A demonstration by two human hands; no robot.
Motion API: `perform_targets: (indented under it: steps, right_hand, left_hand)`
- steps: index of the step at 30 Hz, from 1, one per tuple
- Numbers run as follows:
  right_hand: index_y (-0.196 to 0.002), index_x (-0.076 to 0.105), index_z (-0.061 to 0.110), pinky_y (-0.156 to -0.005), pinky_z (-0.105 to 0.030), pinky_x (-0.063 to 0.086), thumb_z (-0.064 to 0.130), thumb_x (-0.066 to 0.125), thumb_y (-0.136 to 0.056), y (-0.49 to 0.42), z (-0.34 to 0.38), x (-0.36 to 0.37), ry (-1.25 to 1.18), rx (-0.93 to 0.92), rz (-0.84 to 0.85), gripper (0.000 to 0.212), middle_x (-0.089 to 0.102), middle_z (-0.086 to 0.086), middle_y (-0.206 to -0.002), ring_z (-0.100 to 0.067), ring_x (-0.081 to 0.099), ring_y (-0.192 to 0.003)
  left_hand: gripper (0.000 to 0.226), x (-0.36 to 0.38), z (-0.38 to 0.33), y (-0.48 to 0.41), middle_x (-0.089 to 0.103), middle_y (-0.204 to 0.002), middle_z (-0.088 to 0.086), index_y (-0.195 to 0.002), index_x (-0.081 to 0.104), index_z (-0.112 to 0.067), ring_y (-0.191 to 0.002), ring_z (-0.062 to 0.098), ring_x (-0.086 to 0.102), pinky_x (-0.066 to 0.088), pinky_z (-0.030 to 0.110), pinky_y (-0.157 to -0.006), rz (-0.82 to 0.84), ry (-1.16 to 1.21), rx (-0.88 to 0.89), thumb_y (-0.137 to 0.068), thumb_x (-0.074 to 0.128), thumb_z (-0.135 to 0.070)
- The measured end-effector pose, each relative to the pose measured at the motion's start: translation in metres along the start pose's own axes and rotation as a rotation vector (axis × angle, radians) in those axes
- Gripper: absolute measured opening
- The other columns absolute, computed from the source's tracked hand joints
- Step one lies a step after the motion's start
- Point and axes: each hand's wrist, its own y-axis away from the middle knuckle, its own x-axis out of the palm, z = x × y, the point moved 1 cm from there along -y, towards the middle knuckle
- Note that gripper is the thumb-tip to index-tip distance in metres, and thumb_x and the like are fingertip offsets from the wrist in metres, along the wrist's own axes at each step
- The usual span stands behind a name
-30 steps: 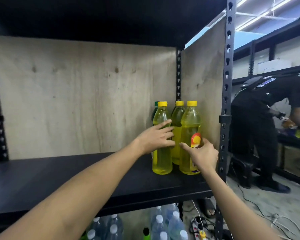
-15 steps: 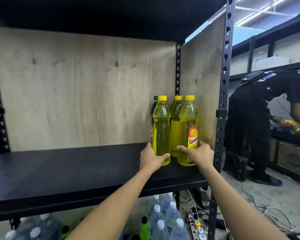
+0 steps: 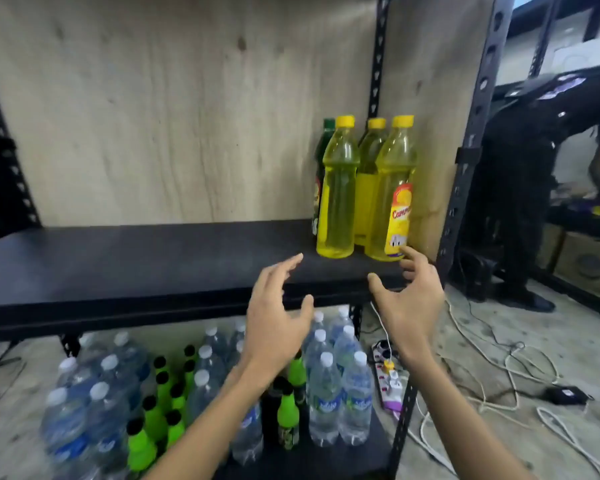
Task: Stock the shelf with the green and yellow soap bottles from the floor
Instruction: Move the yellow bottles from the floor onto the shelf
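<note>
Head-camera view: three yellow soap bottles (image 3: 336, 195) and a dark green bottle (image 3: 323, 157) stand upright, packed together at the right end of the black shelf (image 3: 153, 265), against its wooden side panel (image 3: 433, 98). The left hand (image 3: 278, 317) and right hand (image 3: 409, 303) hover in front of the shelf edge, fingers (image 3: 288, 266) spread and holding nothing, with the right forefinger just beside the base of the labelled bottle (image 3: 394, 202). Under the shelf, green bottles (image 3: 153, 420) and clear water bottles (image 3: 326, 393) stand clustered, with a power strip (image 3: 388, 382) lying just to their right.

Wearer's body: two slender bare forearms, each ending in a bare hand, the left grip (image 3: 278, 329) and the right grip (image 3: 409, 304), with fingers and thumbs uncovered.
</note>
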Motion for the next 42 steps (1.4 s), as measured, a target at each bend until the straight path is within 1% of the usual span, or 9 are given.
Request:
perform_targets:
  steps: [6,12,15,18,23,30,34,38,42]
  right_hand:
    - [-0.099,0.069,0.020,-0.077,-0.027,0.051,0.018,0.083,-0.070,0.208,-0.035,0.022,0.017,0.159,0.511,0.032,0.067,0.002,-0.087,-0.013,0.063,-0.078]
    - [-0.115,0.067,0.015,-0.084,-0.027,0.051,0.029,0.084,-0.071,0.367,-0.099,0.072,0.340,0.569,1.307,0.049,0.071,-0.005,-0.106,-0.020,0.068,-0.099]
    - [-0.121,0.063,0.018,-0.087,-0.030,0.052,0.033,0.083,-0.070,0.408,-0.119,0.098,0.490,0.502,1.459,0.057,0.070,-0.008,-0.117,-0.024,0.065,-0.109]
    - [-0.126,0.058,0.025,-0.084,-0.031,0.051,0.036,0.079,-0.069,0.431,-0.136,0.123,0.605,0.411,1.527,0.061,0.068,-0.006,-0.119,-0.026,0.063,-0.112]
    - [-0.138,0.047,0.028,-0.095,-0.034,0.050,0.030,0.075,-0.071,0.459,-0.165,0.164,0.680,0.351,1.636,0.073,0.058,-0.007,-0.130,-0.030,0.056,-0.121]
    - [-0.155,0.022,0.031,-0.109,-0.036,0.038,0.020,0.068,-0.084,0.496,-0.209,0.204,0.762,0.313,1.718,0.085,0.044,-0.012,-0.144,-0.032,0.041,-0.136]
    - [-0.154,0.023,0.031,-0.105,-0.036,0.043,0.032,0.073,-0.082,0.504,-0.224,0.219,0.737,0.415,1.716,0.088,0.050,-0.014,-0.138,-0.032,0.051,-0.128]
    - [-0.149,0.035,0.023,-0.101,-0.037,0.047,0.035,0.080,-0.076,0.501,-0.231,0.227,0.743,0.424,1.764,0.087,0.056,-0.013,-0.134,-0.031,0.052,-0.126]
    - [-0.135,0.045,0.014,-0.097,-0.039,0.052,0.033,0.075,-0.079,0.503,-0.226,0.224,0.841,0.430,1.733,0.067,0.055,-0.014,-0.132,-0.032,0.056,-0.122]
  left_hand:
    - [0.042,-0.078,0.105,0.191,0.067,-0.104,-0.003,-0.107,0.065,-0.032,-0.078,0.004,0.066,0.049,0.011,-0.069,-0.029,0.005,-0.647,-0.081,0.073,0.000]
    - [0.036,-0.124,0.220,0.322,0.068,-0.106,0.017,-0.119,0.064,-0.001,-0.101,0.030,0.064,0.044,0.028,-0.075,0.077,-0.094,-1.397,-0.083,0.067,0.001]
    - [0.026,-0.128,0.252,0.352,0.065,-0.091,0.030,-0.111,0.067,0.004,-0.083,0.039,0.064,0.045,0.037,-0.067,0.080,-0.062,-1.636,-0.086,0.064,-0.006]
    - [0.020,-0.111,0.279,0.371,0.045,-0.040,0.001,-0.104,0.072,-0.001,-0.042,0.018,0.039,0.031,0.025,-0.048,0.129,0.044,-1.786,-0.089,0.059,-0.005]
    - [0.023,-0.067,0.314,0.390,0.047,-0.070,0.006,-0.093,0.063,-0.015,-0.059,0.020,0.045,0.044,0.030,-0.056,0.195,0.279,-2.084,-0.088,0.070,-0.036]
    - [0.046,-0.032,0.367,0.431,0.062,-0.074,0.008,-0.108,0.067,-0.011,-0.055,0.021,0.056,0.041,0.028,-0.054,0.093,0.262,-2.106,-0.088,0.065,-0.052]
    - [0.067,-0.019,0.375,0.441,0.071,-0.098,0.011,-0.114,0.065,-0.009,-0.082,0.029,0.069,0.058,0.030,-0.060,-0.080,0.188,-2.083,-0.080,0.065,-0.067]
    - [0.065,-0.017,0.370,0.434,0.065,-0.079,0.003,-0.110,0.066,-0.010,-0.059,0.019,0.058,0.036,0.019,-0.033,-0.140,0.053,-2.045,-0.078,0.069,-0.066]
    - [0.059,-0.022,0.370,0.439,0.066,-0.077,0.004,-0.109,0.064,-0.011,-0.058,0.021,0.063,0.053,0.026,-0.046,-0.009,0.131,-2.064,-0.070,0.085,-0.050]
